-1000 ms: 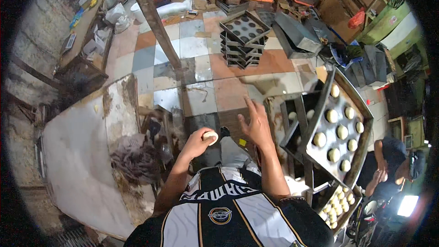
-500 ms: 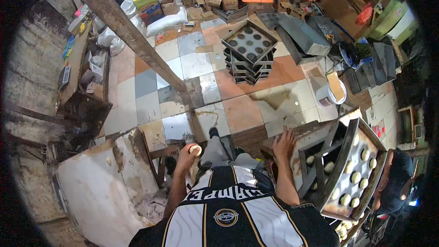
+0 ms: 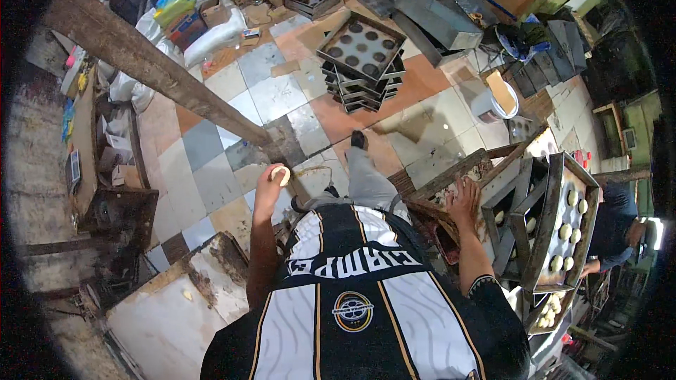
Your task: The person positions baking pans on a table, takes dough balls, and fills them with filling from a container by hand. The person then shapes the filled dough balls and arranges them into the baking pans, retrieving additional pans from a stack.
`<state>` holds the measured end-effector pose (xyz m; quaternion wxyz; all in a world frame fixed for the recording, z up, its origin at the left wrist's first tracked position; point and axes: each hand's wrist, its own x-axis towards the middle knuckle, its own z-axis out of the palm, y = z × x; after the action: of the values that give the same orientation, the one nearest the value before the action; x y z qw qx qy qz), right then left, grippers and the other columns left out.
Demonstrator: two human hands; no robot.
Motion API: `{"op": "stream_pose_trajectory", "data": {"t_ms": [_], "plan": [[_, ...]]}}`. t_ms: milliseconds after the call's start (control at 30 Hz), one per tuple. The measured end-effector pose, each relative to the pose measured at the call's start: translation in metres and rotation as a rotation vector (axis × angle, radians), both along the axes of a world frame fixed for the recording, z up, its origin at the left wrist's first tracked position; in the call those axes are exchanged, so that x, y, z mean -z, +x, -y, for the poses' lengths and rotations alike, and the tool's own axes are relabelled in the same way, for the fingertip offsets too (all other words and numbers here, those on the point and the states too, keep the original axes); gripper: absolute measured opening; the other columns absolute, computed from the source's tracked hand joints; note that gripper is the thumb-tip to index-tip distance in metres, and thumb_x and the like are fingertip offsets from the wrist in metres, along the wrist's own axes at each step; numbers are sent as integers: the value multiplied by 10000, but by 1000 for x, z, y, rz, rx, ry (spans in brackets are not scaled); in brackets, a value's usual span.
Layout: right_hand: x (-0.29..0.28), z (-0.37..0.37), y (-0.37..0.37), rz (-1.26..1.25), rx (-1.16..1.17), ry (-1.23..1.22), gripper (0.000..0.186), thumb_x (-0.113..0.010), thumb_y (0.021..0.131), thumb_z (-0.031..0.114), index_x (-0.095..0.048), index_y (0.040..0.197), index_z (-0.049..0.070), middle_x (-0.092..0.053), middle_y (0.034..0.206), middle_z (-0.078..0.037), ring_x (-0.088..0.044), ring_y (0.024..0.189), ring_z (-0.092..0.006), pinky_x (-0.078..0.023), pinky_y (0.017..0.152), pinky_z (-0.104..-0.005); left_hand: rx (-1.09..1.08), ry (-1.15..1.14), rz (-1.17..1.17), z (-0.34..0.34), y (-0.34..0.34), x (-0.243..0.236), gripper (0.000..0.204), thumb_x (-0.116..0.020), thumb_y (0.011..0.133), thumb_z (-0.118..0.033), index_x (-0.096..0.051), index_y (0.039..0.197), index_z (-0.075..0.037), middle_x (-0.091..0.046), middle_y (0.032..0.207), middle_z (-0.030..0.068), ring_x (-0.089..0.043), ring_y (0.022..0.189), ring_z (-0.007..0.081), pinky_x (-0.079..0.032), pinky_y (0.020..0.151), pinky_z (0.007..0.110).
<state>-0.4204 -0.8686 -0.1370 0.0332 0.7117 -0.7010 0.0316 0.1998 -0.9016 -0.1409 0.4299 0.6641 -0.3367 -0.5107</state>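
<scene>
In my left hand [image 3: 266,186] is a pale round dough ball [image 3: 281,175], held out over the tiled floor with the fingers closed round it. My right hand [image 3: 463,200] rests, fingers spread, by the edge of a worn wooden table [image 3: 451,177]. Just right of that hand, dark metal trays stand piled at angles. Rows of similar dough balls lie on the top tray [image 3: 561,255], and more sit in a lower tray [image 3: 536,338].
A crisscross stack of baking trays [image 3: 361,53] stands on the floor ahead. A slanting wooden post [image 3: 176,70] crosses the left side. Right of the stack is a white bucket [image 3: 486,105]. A pale worktop [image 3: 165,317] lies lower left; another person [image 3: 614,222] is at far right.
I have stepped forward with one leg, and the view has turned and shifted. My left hand still has the dough ball; my right hand stays at the wooden table's edge.
</scene>
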Motion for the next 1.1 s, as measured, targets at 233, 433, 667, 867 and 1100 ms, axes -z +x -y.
{"op": "stream_pose_trajectory", "data": {"t_ms": [233, 433, 667, 867, 1100], "plan": [[11, -1, -2, -93, 76, 93, 658, -661, 926, 308, -563, 1535, 79, -485, 1598, -170, -402, 1513, -366, -223, 1289, -610, 72, -76, 17, 32, 3, 5, 284, -709, 1034, -207, -713, 1263, -38, -721, 1105, 61, -681, 966, 153, -576, 790, 330], [13, -2, 2, -124, 133, 261, 626, -537, 1061, 413, -492, 1600, 96, -400, 1693, -162, -276, 1613, -330, -113, 1327, -602, 206, -195, 141, 49, 35, 13, 336, -673, 1038, -252, -707, 1277, -18, -711, 1156, 96, -669, 1022, 194, -547, 859, 308], [-7, -6, 9, -189, 137, 286, 622, -536, 1060, 404, -465, 1617, 136, -453, 1657, -146, -315, 1597, -314, -102, 1343, -580, 169, 13, -95, 58, 34, -1, 356, -654, 1080, -247, -648, 1362, -30, -655, 1263, 108, -643, 1115, 230, -578, 849, 359], [3, -4, 3, -84, 145, 256, 616, -563, 1052, 381, -484, 1604, 120, -441, 1662, -169, -327, 1588, -324, -118, 1344, -561, 137, 111, -104, 49, 30, 2, 359, -653, 1076, -239, -648, 1363, -25, -686, 1193, 104, -671, 1041, 226, -578, 857, 356], [7, -3, 0, -53, 167, 317, 645, -658, 986, 384, -542, 1539, 73, -449, 1646, -207, -355, 1561, -390, -210, 1328, -528, 78, 45, -61, 43, 52, 28, 330, -670, 1075, -208, -665, 1334, -4, -707, 1185, 99, -684, 1017, 192, -569, 893, 337]]}}
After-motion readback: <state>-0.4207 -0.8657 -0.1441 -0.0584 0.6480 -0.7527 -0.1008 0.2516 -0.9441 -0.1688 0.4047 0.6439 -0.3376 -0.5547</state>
